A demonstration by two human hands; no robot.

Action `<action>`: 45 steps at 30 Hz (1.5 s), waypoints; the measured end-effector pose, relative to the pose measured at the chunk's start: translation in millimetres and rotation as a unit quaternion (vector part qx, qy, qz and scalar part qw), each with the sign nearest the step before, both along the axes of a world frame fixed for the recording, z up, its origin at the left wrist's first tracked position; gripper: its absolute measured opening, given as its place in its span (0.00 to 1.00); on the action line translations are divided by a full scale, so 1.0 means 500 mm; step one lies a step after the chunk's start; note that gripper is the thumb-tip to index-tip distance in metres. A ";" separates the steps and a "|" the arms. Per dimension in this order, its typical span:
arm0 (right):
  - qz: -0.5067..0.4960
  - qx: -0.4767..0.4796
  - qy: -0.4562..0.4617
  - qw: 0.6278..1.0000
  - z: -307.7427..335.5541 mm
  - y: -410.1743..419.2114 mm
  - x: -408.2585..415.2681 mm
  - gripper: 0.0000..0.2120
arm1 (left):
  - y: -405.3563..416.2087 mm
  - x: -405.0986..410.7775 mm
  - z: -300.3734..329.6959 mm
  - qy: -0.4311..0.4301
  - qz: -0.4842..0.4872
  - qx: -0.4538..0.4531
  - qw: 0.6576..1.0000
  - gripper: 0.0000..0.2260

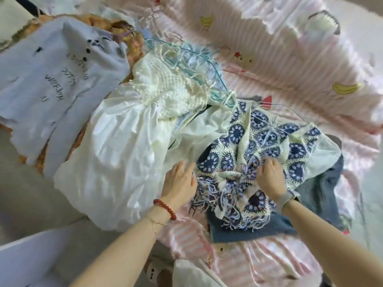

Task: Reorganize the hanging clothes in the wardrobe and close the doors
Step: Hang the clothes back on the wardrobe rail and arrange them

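Observation:
A pile of clothes on hangers lies on a bed. A blue-and-white patterned fringed top (259,146) lies at the middle right, over blue denim (323,189). My right hand (270,177) presses on the patterned top with its fingers curled into the fabric. My left hand (180,179) rests flat, fingers apart, at the seam between that top and a cream white dress (116,154). A cream crochet piece (165,90) sits above the dress, with light blue wire hangers (199,65) beside it. A pale blue printed shirt (51,79) lies at the left. No wardrobe is in view.
The bed has a pink striped sheet (290,65) with banana prints, stretching to the right and toward me. An orange garment (132,44) shows under the pale blue shirt. A grey floor (31,193) runs along the left side.

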State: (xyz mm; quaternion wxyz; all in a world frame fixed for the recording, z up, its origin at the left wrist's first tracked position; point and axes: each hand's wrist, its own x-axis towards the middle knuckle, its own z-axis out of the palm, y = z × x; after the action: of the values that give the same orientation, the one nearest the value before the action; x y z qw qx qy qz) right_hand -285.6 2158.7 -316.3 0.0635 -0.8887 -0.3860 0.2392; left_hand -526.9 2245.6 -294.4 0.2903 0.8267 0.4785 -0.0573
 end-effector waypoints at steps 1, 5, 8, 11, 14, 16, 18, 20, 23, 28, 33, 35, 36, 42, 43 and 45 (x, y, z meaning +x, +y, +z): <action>-0.013 -0.002 -0.008 1.000 -0.012 0.010 0.046 0.20 | 0.003 0.039 -0.019 -0.004 -0.003 -0.019 1.000 0.20; -0.051 -0.003 -0.063 0.997 -0.057 0.051 0.204 0.20 | 0.014 0.168 -0.077 -0.033 0.016 -0.082 0.996 0.21; -0.076 -0.006 -0.130 0.989 -0.087 0.076 0.295 0.22 | 0.022 0.225 -0.107 -0.018 0.055 -0.053 0.997 0.23; -0.103 -0.044 -0.128 0.985 -0.112 0.097 0.373 0.29 | 0.021 0.246 -0.128 -0.036 0.085 -0.040 0.995 0.22; -0.136 -0.068 -0.108 0.982 -0.129 0.120 0.414 0.27 | 0.022 0.245 -0.132 -0.090 0.131 -0.043 0.986 0.15; -0.154 -0.035 -0.121 0.980 -0.132 0.129 0.421 0.20 | 0.026 0.242 -0.130 -0.130 0.157 -0.058 0.977 0.14; -0.136 -0.030 -0.132 0.981 -0.129 0.134 0.418 0.17 | 0.032 0.237 -0.123 -0.147 0.172 -0.079 0.971 0.17; -0.125 -0.030 -0.127 0.984 -0.127 0.133 0.412 0.16 | 0.037 0.230 -0.111 -0.120 0.154 -0.083 0.977 0.19; -0.145 -0.054 -0.094 0.983 -0.119 0.143 0.404 0.20 | 0.042 0.215 -0.095 -0.077 0.094 -0.071 0.990 0.19; -0.137 -0.047 -0.112 0.983 -0.103 0.131 0.405 0.15 | 0.047 0.212 -0.086 -0.087 0.103 -0.061 0.989 0.18; -0.178 0.118 -0.132 0.968 -0.075 0.088 0.341 0.14 | 0.041 0.238 -0.059 -0.118 0.094 -0.046 0.987 0.17; -0.167 0.173 -0.154 0.958 -0.057 0.071 0.311 0.13 | 0.041 0.240 -0.033 -0.137 0.099 -0.042 0.985 0.16; -0.155 0.200 -0.164 0.953 -0.045 0.063 0.296 0.13 | 0.041 0.238 -0.017 -0.149 0.100 -0.040 0.983 0.15; -0.106 0.312 -0.221 0.918 0.063 0.027 0.240 0.10 | 0.037 0.186 0.084 -0.133 0.046 -0.054 0.989 0.12; -0.100 0.332 -0.219 0.912 0.083 0.021 0.230 0.09 | 0.040 0.168 0.096 -0.105 0.027 -0.059 0.992 0.12; -0.050 0.385 -0.189 0.902 0.119 0.012 0.206 0.07 | 0.050 0.128 0.122 -0.048 0.005 -0.037 0.998 0.14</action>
State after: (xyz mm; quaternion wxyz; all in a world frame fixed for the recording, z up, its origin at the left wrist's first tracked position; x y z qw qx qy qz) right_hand -182.6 2164.5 -256.6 0.3385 -0.8416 -0.4079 -0.1034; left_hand -462.8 2270.5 -233.5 0.3439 0.8146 0.4658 -0.0337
